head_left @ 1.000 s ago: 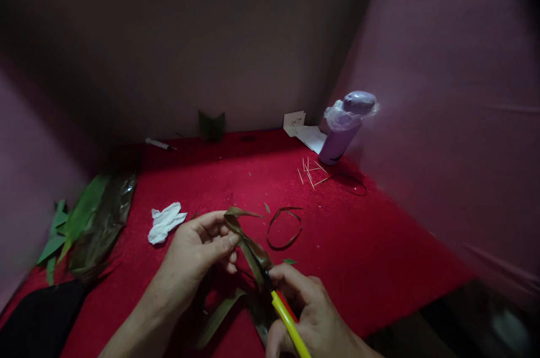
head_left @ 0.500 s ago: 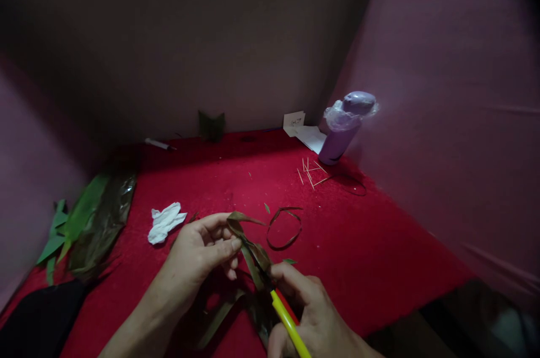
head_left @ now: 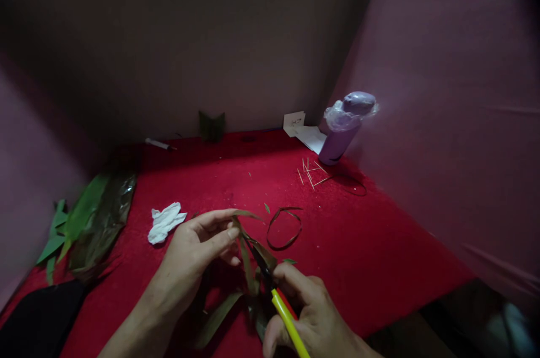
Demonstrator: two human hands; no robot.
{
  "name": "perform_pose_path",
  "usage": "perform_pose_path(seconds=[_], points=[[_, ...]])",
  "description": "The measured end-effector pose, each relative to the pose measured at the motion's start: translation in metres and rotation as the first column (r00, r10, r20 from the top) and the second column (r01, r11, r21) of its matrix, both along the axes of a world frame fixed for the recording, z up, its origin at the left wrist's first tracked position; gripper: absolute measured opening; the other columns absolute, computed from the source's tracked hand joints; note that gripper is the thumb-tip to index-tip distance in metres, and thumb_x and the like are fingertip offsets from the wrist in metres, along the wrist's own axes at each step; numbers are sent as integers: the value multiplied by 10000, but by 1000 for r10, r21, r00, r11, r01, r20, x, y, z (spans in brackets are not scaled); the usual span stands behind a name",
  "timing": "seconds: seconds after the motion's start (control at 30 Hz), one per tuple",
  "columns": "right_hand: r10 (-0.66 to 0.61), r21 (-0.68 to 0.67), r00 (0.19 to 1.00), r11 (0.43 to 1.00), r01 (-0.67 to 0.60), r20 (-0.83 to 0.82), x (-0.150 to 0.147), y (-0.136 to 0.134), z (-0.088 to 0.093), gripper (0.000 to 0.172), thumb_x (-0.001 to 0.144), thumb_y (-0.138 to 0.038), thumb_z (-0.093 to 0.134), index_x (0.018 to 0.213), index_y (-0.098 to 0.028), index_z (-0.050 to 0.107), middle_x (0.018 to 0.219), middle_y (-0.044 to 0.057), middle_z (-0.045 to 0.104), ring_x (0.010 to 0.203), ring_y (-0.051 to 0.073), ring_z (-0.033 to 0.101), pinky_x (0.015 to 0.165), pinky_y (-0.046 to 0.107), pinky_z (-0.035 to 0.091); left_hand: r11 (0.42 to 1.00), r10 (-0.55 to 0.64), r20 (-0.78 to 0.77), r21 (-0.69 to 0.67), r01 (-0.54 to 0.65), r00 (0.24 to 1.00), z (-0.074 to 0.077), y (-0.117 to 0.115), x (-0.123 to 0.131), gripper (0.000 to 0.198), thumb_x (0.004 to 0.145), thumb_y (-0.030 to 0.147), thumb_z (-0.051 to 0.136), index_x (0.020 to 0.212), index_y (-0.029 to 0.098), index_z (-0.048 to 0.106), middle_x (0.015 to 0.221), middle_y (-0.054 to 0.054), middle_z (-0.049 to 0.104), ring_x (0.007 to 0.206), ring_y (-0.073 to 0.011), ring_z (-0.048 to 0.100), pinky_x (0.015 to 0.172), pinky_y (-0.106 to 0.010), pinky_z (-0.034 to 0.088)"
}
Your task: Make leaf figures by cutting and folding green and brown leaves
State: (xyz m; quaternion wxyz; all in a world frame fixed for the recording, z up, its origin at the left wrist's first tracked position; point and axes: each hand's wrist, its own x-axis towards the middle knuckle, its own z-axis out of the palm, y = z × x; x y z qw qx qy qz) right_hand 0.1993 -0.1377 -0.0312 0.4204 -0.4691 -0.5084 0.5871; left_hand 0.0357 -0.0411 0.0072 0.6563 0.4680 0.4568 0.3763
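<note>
My left hand [head_left: 198,243] pinches a long brownish-green leaf strip [head_left: 248,261] between thumb and fingers, with a thin end poking out to the right past the fingertips. My right hand [head_left: 312,307] is closed around a pair of scissors [head_left: 283,313] with yellow and red handles. Their dark blades point up and left along the strip, close to my left fingertips. Whether the blades are parted is hard to make out. More of the leaf [head_left: 221,313] hangs in folds below and between my hands.
A thin dark strip loop [head_left: 285,229] lies just beyond my right hand. Farther back are toothpicks [head_left: 311,171], a purple bottle [head_left: 341,133], white papers [head_left: 310,136], a folded leaf piece [head_left: 211,126] and a syringe [head_left: 158,144]. Crumpled tissue [head_left: 165,223] and large leaves [head_left: 101,223] lie left.
The leaf strip has shifted and turned at my left fingertips, its end now lying flatter. My right hand and the scissors have barely moved, and more of the dark blades shows.
</note>
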Motion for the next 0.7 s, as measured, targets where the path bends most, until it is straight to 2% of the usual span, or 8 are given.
perform_pose_path(seconds=[0.17,0.33,0.43,0.6,0.7], points=[[-25,25,995,999,22,100,-1,-2,-5,271,564,-91,646,765,-186,490,480,-100,475,422,70,435,415,180,294,999,35,-10,6,-35,999,2,1,2,334,644,245,713,966,176,656,600,28,607,465,-92,546,472,-232,503],[-17,81,990,997,6,141,-1,-2,-9,287,573,-106,669,806,-184,521,511,-98,478,455,71,409,438,183,297,995,95,29,-20,-95,995,2,0,2,279,641,229,707,911,169,670,660,12,635,504,-103,572,466,-230,499],[-41,83,987,996,28,158,-1,-1,-8,299,565,-130,701,788,-186,509,484,-107,446,445,70,384,434,187,283,993,116,40,-37,-115,992,2,0,3,229,668,254,685,868,144,670,587,11,622,453,-97,555,428,-210,464],[-27,72,990,997,17,137,-1,0,-6,322,543,-23,678,775,-185,524,509,-114,422,438,55,372,423,177,267,995,91,40,-50,-89,995,3,2,2,242,765,329,590,864,116,647,505,-8,623,422,-100,555,425,-192,428],[-46,93,992,995,35,118,-2,0,-6,364,504,33,691,743,-186,526,522,-117,401,457,50,351,417,162,266,997,64,3,-44,-64,998,1,2,1,293,787,357,562,932,109,621,484,-18,632,382,-95,537,399,-180,400]])
